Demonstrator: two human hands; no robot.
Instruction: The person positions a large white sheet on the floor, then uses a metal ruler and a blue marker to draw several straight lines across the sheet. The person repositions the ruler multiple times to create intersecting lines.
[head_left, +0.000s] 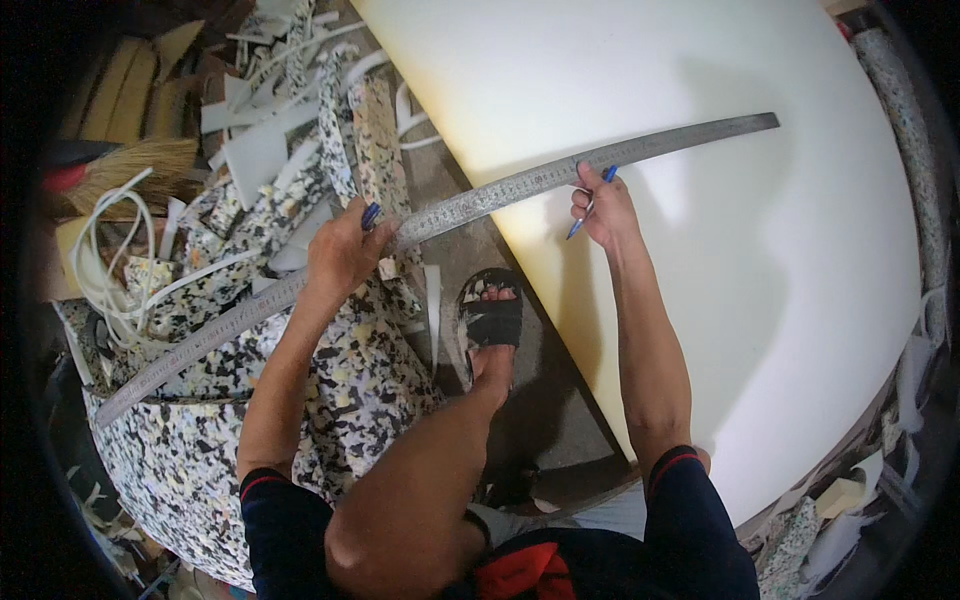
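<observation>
A long steel ruler runs slantwise before me, its right part over a large white foam sheet and its left part over speckled foam. My left hand grips it left of the sheet's edge. A small blue object, perhaps a pen cap, sticks out between that hand's thumb and fingers. In my right hand is a blue-and-white pen, its tip pointing down and left. The right thumb touches the ruler's lower edge, above the white sheet.
Speckled rebonded foam bulges at the left. Above it lie foam offcuts, looped white cord and a straw broom. My sandalled foot stands on the floor beside the sheet. More scraps line the lower right.
</observation>
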